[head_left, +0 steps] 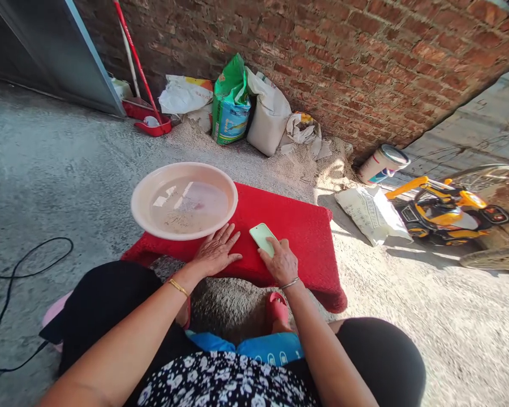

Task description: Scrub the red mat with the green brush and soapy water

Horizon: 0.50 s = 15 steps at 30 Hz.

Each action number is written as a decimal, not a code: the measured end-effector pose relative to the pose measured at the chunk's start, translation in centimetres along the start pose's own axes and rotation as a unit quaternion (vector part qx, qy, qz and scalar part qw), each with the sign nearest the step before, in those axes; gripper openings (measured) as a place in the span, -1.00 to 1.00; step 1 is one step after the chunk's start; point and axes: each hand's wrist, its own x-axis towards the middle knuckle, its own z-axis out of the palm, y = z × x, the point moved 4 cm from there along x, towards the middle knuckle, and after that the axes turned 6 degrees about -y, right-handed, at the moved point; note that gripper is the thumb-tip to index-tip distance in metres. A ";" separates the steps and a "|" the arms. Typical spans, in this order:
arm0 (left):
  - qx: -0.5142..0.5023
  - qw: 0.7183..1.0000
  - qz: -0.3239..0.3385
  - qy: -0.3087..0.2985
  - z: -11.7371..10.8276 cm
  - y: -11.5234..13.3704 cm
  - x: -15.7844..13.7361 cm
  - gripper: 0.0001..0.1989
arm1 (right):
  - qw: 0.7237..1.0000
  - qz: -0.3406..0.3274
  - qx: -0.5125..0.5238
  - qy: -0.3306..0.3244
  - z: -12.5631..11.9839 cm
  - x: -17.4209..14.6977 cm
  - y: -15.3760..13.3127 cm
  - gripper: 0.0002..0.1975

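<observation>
head view: the left hand (216, 252) is lying flat, fingers spread, on the red cover (305, 237), just beside the rim of the basin (140, 211); the right hand (284, 263) is gripping a pale green phone (260, 234) near the cover's middle, with bare cloth stretching toward the far and right edges.

Mid-frame, fuzzy matt cloth (288, 217) covers the counter (320, 249); the green slab (260, 233) looks smooth. Left of centre, the basin (139, 212) is smooth plastic. Upper right, the brick wall (343, 51) is rough; the concrete floor (411, 316), gritty.
</observation>
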 end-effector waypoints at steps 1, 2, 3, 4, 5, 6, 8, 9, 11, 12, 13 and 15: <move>-0.002 1.000 -0.001 0.002 0.0 0.0 0.0 -0.33 | 1.000 0.021 0.003 -0.004 -0.2 0.0 1.4 -0.54; -0.004 1.000 -0.001 0.002 0.0 0.0 0.0 -0.33 | 0.999 0.046 0.009 -0.009 -0.5 -0.2 3.1 -0.53; -0.004 1.000 -0.001 0.001 0.1 0.0 0.0 -0.33 | 0.997 0.073 0.014 -0.013 -0.9 -0.4 5.0 -0.52; -0.003 1.000 -0.002 -0.001 0.1 -0.1 0.0 -0.32 | 0.994 0.103 0.021 -0.016 -1.3 -0.8 7.0 -0.51; -0.002 1.000 -0.004 -0.003 0.1 -0.1 0.0 -0.31 | 0.990 0.134 0.028 -0.016 -1.9 -1.2 9.0 -0.50; 0.000 1.000 -0.004 -0.006 0.1 -0.1 0.0 -0.31 | 0.985 0.167 0.034 -0.015 -2.5 -1.7 11.1 -0.48; 0.005 1.000 -0.001 -0.006 0.0 -0.2 -0.1 -0.30 | 0.971 0.230 0.059 -0.001 -3.9 -2.7 14.9 -0.47; 0.008 1.000 0.002 -0.001 0.0 -0.2 -0.1 -0.30 | 0.962 0.254 0.099 0.009 -4.7 -3.2 16.5 -0.47; 0.014 1.000 0.007 0.012 0.0 -0.2 -0.2 -0.32 | 0.937 0.274 0.214 0.025 -5.9 -4.0 18.8 -0.50; 0.017 1.000 0.008 0.019 -0.1 -0.2 -0.2 -0.33 | 0.921 0.269 0.279 0.029 -6.4 -4.3 19.4 -0.51; 0.021 1.000 0.008 0.022 -0.1 -0.3 -0.2 -0.34 | 0.900 0.261 0.349 0.028 -6.7 -4.5 19.6 -0.52; 0.030 0.999 0.007 0.021 -0.1 -0.4 -0.2 -0.35 | 0.837 0.236 0.494 0.007 -7.0 -4.5 18.8 -0.53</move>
